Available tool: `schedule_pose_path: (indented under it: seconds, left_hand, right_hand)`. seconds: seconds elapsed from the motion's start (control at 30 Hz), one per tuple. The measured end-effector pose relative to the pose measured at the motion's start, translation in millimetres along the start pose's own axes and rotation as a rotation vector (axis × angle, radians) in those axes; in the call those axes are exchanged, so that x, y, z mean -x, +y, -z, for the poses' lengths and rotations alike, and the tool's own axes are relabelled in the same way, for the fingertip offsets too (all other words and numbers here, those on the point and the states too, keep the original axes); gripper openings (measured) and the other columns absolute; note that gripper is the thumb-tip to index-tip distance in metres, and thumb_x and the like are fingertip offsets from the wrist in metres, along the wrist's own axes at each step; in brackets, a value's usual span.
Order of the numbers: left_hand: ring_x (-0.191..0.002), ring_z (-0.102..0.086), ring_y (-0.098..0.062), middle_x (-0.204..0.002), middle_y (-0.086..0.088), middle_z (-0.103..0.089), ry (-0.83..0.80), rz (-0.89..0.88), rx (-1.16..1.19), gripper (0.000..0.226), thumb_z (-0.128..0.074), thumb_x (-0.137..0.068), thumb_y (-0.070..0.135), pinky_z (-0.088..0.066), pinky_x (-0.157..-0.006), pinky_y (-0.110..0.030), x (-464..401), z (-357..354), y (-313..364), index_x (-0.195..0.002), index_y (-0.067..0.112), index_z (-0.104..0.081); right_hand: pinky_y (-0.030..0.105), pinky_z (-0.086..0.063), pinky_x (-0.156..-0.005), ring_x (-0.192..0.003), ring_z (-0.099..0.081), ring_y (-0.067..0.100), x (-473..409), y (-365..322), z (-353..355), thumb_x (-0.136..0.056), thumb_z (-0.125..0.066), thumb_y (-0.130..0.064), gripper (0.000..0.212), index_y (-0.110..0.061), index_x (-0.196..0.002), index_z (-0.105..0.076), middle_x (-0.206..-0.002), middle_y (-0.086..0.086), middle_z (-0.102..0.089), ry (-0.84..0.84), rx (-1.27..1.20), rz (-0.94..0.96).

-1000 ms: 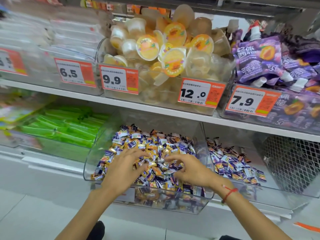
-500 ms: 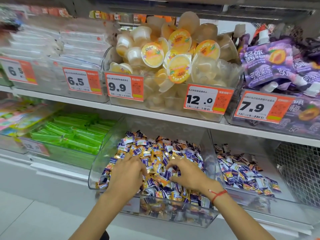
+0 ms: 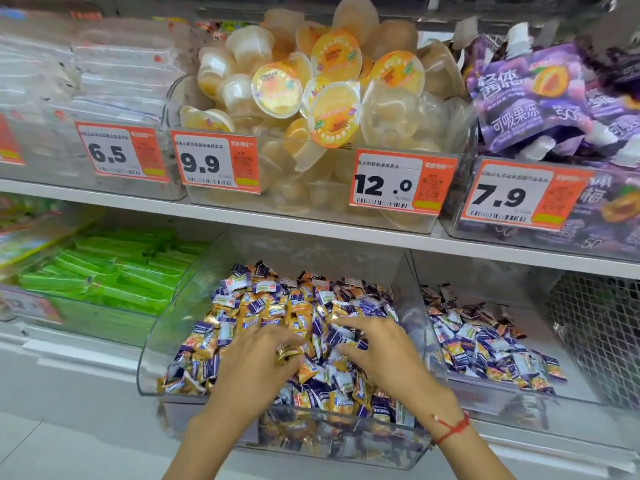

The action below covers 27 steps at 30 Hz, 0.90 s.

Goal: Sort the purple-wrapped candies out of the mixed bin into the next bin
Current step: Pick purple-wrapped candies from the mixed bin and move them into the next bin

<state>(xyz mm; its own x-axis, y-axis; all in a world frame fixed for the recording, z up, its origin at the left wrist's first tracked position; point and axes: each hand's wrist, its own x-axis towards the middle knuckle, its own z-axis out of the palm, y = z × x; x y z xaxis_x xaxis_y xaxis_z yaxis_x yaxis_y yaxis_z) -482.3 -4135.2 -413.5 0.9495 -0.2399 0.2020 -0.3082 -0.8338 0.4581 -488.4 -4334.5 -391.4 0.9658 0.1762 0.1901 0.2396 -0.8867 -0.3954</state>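
both hands dig in the clear plastic mixed bin [image 3: 166, 341] of purple and gold wrapped candies [image 3: 277, 306], lower centre of the frame.

the left hand [image 3: 256, 368] pinches a gold-wrapped candy [image 3: 287, 351] at its fingertips; the right hand [image 3: 384, 355] lies spread and released on the pile. the clear next bin [image 3: 519, 400], lower right, holds a thinner layer of purple-wrapped candies [image 3: 485, 344].

mixed bin [image 3: 180, 327]: clear hard plastic, glossy, smooth walls
candies [image 3: 263, 306]: shiny crinkled film wrappers, purple and gold (those under the fingertips [image 3: 298, 341] look metallic)
next bin [image 3: 568, 393]: same clear plastic
wristband [image 3: 452, 427]: red cord, matt
jelly cups [image 3: 277, 90]: translucent plastic, glossy foil lids
price tags [image 3: 216, 162]: paper, matt
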Motion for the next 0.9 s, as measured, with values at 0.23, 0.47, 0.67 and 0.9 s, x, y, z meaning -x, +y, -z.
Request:
schedule_pose_path:
  seconds: [0.23,0.47,0.67,0.9]
  left_hand:
    - [-0.112,-0.051,-0.011,-0.117,0.015,-0.062,0.189,0.118,-0.143,0.023,-0.064,-0.088,0.033,-0.037,-0.096,-0.03,-5,3,7,-0.11,0.038,-0.064]
    - [-0.118,-0.042,0.007,-0.124,0.028,-0.051,0.139,-0.09,0.234,0.031,-0.041,-0.096,0.047,-0.037,-0.095,-0.019,-16,3,38,-0.124,0.043,-0.055]
    - [-0.13,-0.032,-0.008,-0.145,0.017,-0.034,-0.198,-0.098,-0.175,0.029,-0.041,-0.1,0.032,-0.032,-0.105,-0.031,-13,-4,20,-0.122,0.038,-0.058]
    - [-0.123,-0.037,-0.001,-0.13,0.024,-0.046,-0.181,-0.065,-0.127,0.031,-0.038,-0.099,0.023,-0.024,-0.105,-0.025,-8,-3,17,-0.106,0.039,-0.064]
  right_hand:
    - [0.02,-0.041,-0.081,-0.101,-0.056,0.009,2,0,9,-0.085,-0.067,-0.041,0.043,-0.026,-0.124,-0.059,-0.123,-0.004,-0.06,0.046,-0.237,-0.151]
    - [0.021,-0.046,-0.065,-0.059,-0.05,0.0,11,-5,26,-0.086,-0.068,-0.035,0.022,-0.036,-0.104,-0.054,-0.111,-0.014,-0.057,0.069,-0.355,-0.086]
    - [0.017,-0.048,-0.064,-0.073,-0.06,0.006,32,27,78,-0.078,-0.076,-0.019,0.024,-0.023,-0.1,-0.066,-0.095,-0.007,-0.062,0.647,-0.19,0.009]
    - [0.04,-0.04,-0.103,-0.131,-0.044,0.028,31,125,34,-0.099,-0.045,-0.028,0.04,-0.017,-0.136,-0.051,-0.151,0.01,-0.037,-0.037,0.078,-0.328]
